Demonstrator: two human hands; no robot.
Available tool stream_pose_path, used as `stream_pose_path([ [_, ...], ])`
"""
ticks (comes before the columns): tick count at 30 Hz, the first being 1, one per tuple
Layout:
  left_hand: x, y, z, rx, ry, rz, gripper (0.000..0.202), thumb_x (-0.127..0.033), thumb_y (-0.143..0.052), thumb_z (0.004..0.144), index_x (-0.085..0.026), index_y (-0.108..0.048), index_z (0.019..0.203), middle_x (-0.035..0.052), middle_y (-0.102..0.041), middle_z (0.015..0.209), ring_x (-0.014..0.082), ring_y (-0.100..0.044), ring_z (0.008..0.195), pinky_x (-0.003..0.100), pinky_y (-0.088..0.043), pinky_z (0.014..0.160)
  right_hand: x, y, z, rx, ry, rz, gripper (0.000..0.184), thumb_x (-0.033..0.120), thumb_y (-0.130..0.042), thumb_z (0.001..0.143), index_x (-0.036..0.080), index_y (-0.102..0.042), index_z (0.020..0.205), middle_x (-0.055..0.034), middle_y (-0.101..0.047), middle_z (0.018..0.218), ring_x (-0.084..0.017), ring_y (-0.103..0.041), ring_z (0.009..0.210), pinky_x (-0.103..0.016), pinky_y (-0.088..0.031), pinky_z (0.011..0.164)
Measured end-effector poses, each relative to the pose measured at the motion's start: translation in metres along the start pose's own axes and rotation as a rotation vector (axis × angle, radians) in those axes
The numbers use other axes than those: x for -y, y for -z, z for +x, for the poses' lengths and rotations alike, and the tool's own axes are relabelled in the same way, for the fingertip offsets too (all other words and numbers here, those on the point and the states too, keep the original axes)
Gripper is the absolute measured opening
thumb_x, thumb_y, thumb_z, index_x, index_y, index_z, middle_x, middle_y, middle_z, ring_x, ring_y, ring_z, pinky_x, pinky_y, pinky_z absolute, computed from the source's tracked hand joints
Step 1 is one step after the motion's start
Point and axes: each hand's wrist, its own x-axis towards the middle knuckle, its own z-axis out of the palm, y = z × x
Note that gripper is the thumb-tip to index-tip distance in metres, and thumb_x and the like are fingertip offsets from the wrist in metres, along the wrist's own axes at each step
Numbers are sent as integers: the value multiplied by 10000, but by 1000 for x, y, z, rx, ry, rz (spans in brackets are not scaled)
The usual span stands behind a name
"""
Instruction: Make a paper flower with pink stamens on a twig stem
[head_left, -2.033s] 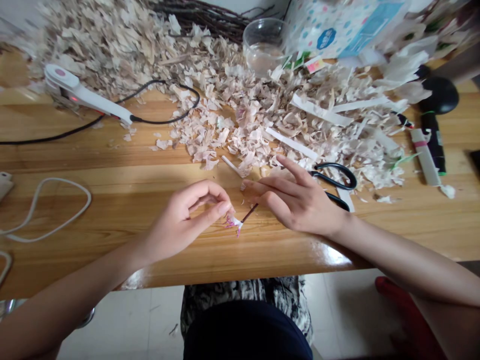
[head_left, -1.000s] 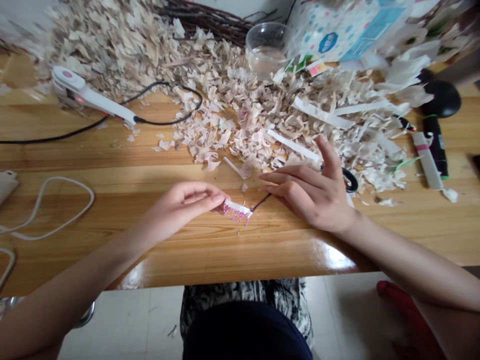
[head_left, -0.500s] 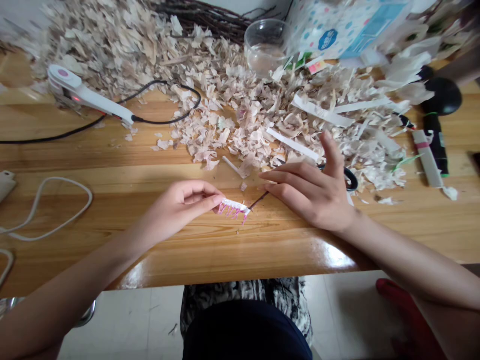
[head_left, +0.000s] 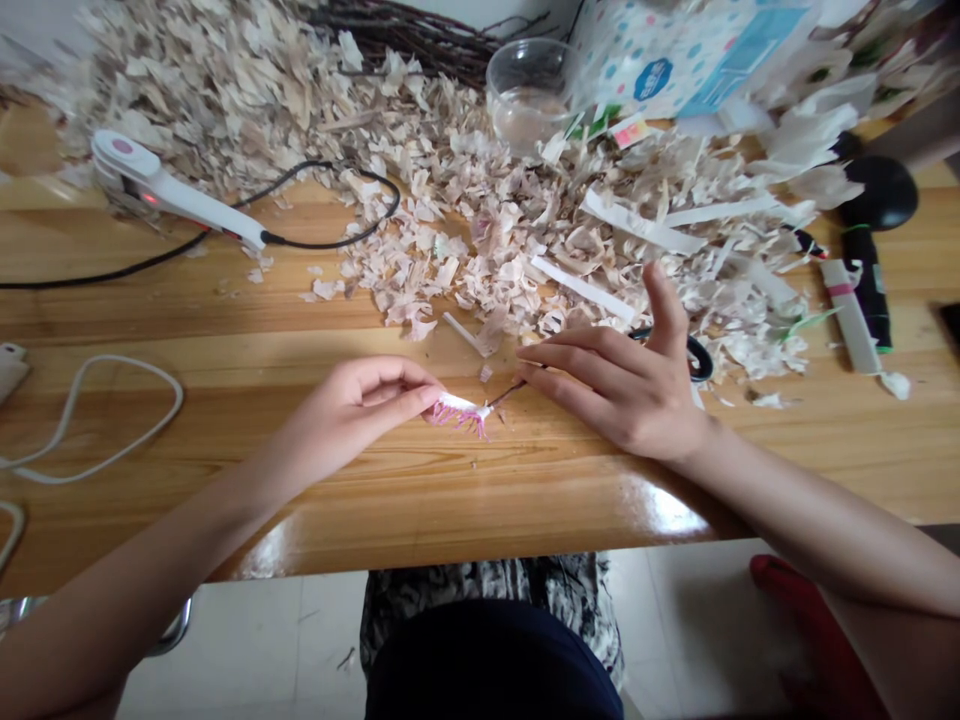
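My left hand pinches the end of a small white paper strip with a pink fringe, just above the wooden table. The strip's other end wraps onto a thin dark twig. My right hand holds that twig between thumb and fingertips, with the little finger raised. The hands are a few centimetres apart, near the table's front edge.
A big heap of pale paper petals covers the back of the table. Black scissors lie behind my right hand. A white glue gun with a black cord, a clear bowl, a dotted box and white cables are around.
The fringed strip first unrolled between my hands, then shortened again as it wound onto the twig. My right hand's little finger lifted; both hands stayed almost in place.
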Motion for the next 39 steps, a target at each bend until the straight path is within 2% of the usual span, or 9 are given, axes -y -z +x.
stream_pose_path([
  [4, 0, -1, 1, -10, -6, 5, 143, -332, -625, 804, -197, -670, 807, 14, -716, 818, 163, -660, 756, 244, -530, 726, 2, 2, 0, -20, 50, -9, 190, 87, -560, 894, 246, -642, 828, 54, -742, 887, -138, -672, 795, -543, -145, 1169],
  [10, 1, -4, 1, 50, -10, 8, 119, -294, -595, 826, -205, -670, 802, 3, -715, 803, 145, -667, 757, 220, -529, 722, 6, 5, 2, -51, 109, 12, 189, 107, -560, 907, 218, -656, 788, 30, -747, 882, -120, -677, 774, -500, -81, 1190],
  [12, 2, -4, 1, 56, -11, 7, 112, -288, -597, 826, -207, -672, 808, 7, -716, 819, 150, -669, 771, 227, -532, 729, 7, 5, 2, -60, 133, 2, 198, 116, -553, 913, 226, -661, 788, 41, -746, 877, -116, -676, 775, -501, -126, 1188],
  [17, 6, -5, 0, 70, -1, 21, 116, -302, -600, 833, -217, -679, 839, 3, -720, 857, 147, -672, 800, 230, -533, 745, 6, 3, -2, -7, 204, -65, 179, 114, -541, 916, 226, -672, 865, 27, -739, 944, -134, -671, 883, -466, -397, 1080],
  [19, 7, -5, 0, 81, -1, 25, 128, -315, -598, 837, -217, -679, 841, 4, -719, 862, 148, -673, 806, 236, -534, 752, 6, 4, -3, 13, 210, -68, 191, 93, -537, 911, 226, -673, 906, 22, -731, 992, -137, -663, 929, -442, -447, 1040],
  [25, 8, -6, 1, 98, 10, 24, 107, -296, -612, 822, -215, -682, 826, 4, -719, 834, 150, -676, 794, 237, -536, 748, 5, 4, -5, 6, 194, -26, 173, 79, -549, 903, 190, -664, 971, 4, -719, 1046, -135, -656, 932, -462, -355, 1103],
  [29, 7, -6, 0, 112, 16, 32, 119, -308, -606, 829, -209, -672, 830, 7, -716, 845, 154, -674, 808, 246, -533, 761, 5, 3, -6, 36, 195, -25, 164, 94, -571, 895, 187, -657, 1000, -4, -709, 1073, -144, -647, 960, -458, -374, 1085],
  [35, 5, -5, -1, 148, 19, 42, 127, -307, -587, 840, -201, -656, 836, -1, -711, 849, 142, -665, 816, 226, -517, 754, 5, 3, -5, 44, 217, -68, 198, 85, -576, 891, 174, -651, 1051, 12, -706, 1078, -132, -642, 929, -470, -318, 1116],
  [39, 4, -5, -1, 172, 18, 49, 138, -316, -581, 840, -195, -649, 841, -7, -700, 848, 142, -655, 821, 238, -510, 768, 6, 4, -4, 52, 213, -97, 214, 86, -552, 903, 196, -656, 1055, 21, -703, 1087, -120, -633, 897, -449, -364, 1079],
])
